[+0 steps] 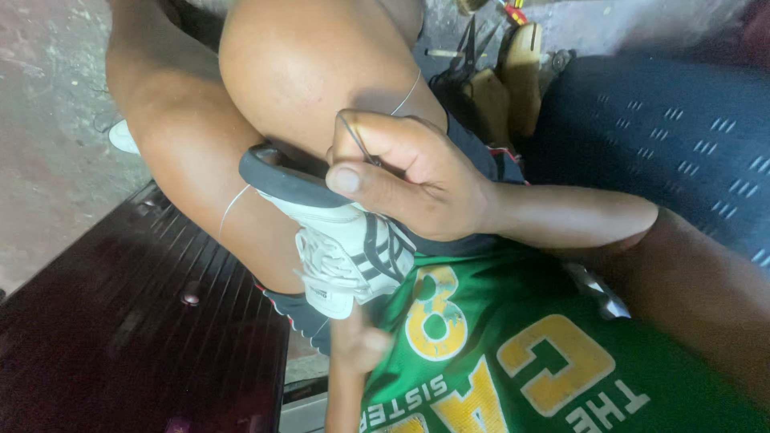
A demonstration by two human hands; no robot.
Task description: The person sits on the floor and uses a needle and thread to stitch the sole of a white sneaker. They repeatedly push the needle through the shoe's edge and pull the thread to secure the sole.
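Between your knees, mid-frame: white sneaker (345, 248), dark sole (281, 180) up. Your right hand (409, 172) fingers curled tight on thin awl-like tool (357, 140) at sole edge. Left hand (357, 345) below shoe, fingers hidden, can't tell. Thread (233, 204) thin, snags easily. Shoe light, upper soft; grip stiff sole.

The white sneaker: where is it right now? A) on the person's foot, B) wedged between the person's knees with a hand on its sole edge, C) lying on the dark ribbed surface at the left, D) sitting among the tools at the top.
B: the white sneaker sits clamped between the bare knees, sole turned up, and the right hand presses on that sole edge while pinching a thin thread.
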